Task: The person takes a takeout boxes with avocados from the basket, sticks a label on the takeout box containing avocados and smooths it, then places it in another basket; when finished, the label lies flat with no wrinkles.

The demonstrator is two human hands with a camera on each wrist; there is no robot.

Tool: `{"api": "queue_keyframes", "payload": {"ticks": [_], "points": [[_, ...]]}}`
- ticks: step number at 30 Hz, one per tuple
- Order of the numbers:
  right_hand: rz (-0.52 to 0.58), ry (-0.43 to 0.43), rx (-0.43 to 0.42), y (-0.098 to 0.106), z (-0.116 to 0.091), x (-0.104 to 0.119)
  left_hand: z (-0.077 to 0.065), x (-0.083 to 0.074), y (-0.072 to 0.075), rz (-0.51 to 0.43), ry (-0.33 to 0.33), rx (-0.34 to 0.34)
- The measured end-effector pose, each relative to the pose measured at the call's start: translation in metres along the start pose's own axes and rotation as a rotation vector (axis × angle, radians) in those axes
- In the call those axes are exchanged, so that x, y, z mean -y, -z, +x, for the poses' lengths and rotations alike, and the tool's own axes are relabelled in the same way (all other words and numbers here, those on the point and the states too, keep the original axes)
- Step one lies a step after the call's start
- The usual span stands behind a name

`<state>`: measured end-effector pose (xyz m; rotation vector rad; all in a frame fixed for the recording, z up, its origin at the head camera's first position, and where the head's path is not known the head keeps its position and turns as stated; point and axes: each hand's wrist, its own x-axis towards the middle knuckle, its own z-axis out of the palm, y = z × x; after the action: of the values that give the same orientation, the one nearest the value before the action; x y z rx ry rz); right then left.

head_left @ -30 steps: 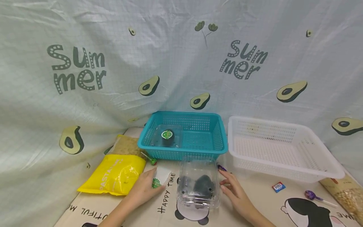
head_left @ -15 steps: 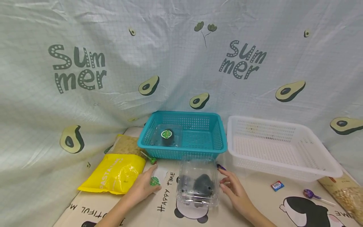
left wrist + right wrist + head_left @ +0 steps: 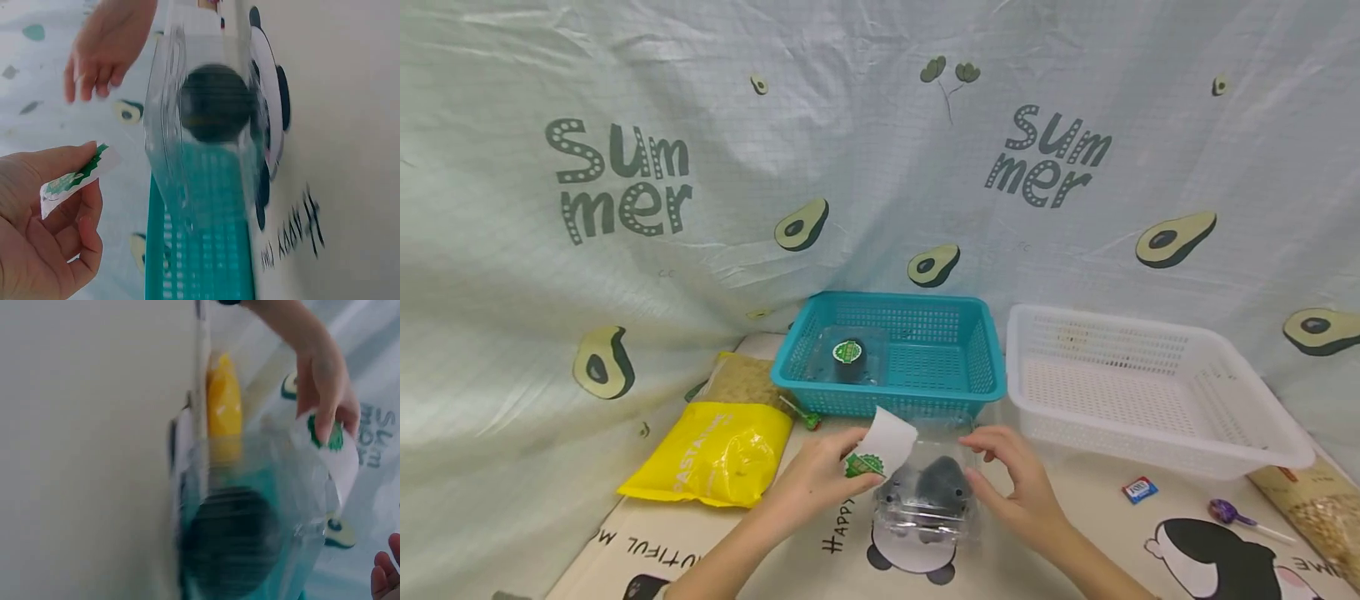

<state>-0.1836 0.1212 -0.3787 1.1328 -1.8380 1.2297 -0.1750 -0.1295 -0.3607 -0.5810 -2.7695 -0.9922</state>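
Note:
My left hand (image 3: 820, 479) pinches a white slip of backing paper with a green round sticker (image 3: 891, 442) between thumb and fingers, raised over the left side of a clear plastic clamshell box (image 3: 936, 433). Inside that box, which lies on the tablecloth, is a dark, rounded, avocado-like fruit (image 3: 943, 483). At the box's right side is my right hand (image 3: 1018, 487), fingers loosely bent and nothing in them. The left wrist view shows the sticker slip (image 3: 75, 178) between thumb and finger, with the right hand (image 3: 109, 47) beyond.
A teal basket (image 3: 887, 400) behind the box holds another clear box with a green-stickered dark fruit (image 3: 848, 358). Right of it stands a white basket (image 3: 1150, 450). A yellow pasta bag (image 3: 715, 454) and green lollipop (image 3: 808, 418) lie left; a small candy (image 3: 1140, 490), purple lollipop (image 3: 1225, 511) and grain bag (image 3: 1311, 508) lie right.
My left hand has picked the sticker slip up off the table and carried it right, to the box. My right hand has shifted slightly up beside the box.

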Motion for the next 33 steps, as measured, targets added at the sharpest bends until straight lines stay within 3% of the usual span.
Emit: {"api": "queue_keyframes", "payload": {"ticks": [6,14,21,28,33], "points": [[-0.058,-0.014,0.09,-0.019,0.005,-0.013,0.013,-0.019,-0.016,-0.009,-0.109,0.044],[-0.046,-0.106,0.149,-0.024,0.006,-0.016,0.019,-0.029,-0.025,0.052,-0.146,0.013],[-0.047,-0.158,0.178,-0.027,0.005,-0.016,0.021,-0.028,-0.027,0.019,-0.174,0.008],[-0.036,-0.215,0.192,-0.025,0.02,0.013,0.019,-0.023,-0.028,-0.024,-0.169,-0.008],[0.007,-0.284,0.234,-0.025,0.019,0.015,0.017,-0.021,-0.026,-0.051,-0.179,-0.019]]}}
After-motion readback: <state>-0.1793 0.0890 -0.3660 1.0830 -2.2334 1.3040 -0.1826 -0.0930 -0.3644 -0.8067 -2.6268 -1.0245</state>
